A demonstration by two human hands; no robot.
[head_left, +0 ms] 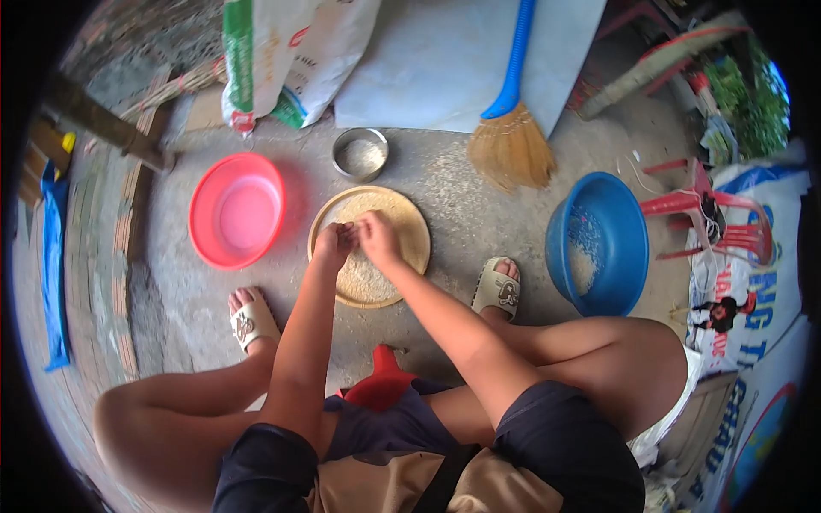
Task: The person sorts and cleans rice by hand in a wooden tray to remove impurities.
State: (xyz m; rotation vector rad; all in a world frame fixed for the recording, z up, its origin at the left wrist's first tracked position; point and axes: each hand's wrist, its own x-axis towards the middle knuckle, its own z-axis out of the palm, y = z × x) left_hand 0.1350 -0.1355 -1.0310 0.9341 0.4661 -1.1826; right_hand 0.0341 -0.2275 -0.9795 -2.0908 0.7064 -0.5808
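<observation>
A round woven tray [416, 224] lies on the floor between my feet, with pale grains spread over it. Over its upper left part my left hand [337, 242] and my right hand [376, 237] are close together. The fingers of both are bent inward; what they hold, if anything, is too small to name. Just beyond the tray stands a metal bowl [360, 154] with pale grain inside. A pink basin [237, 211] is to the left, with nothing visible in it. On the right, a blue basin [611, 244] holds some grain.
A broom [513, 145] with a blue handle rests beyond the tray, beside a grey board [419, 77]. White sacks [295, 56] stand at the back left. Red plastic chairs [705, 209] are at the right. Scattered grain marks the concrete floor [445, 184].
</observation>
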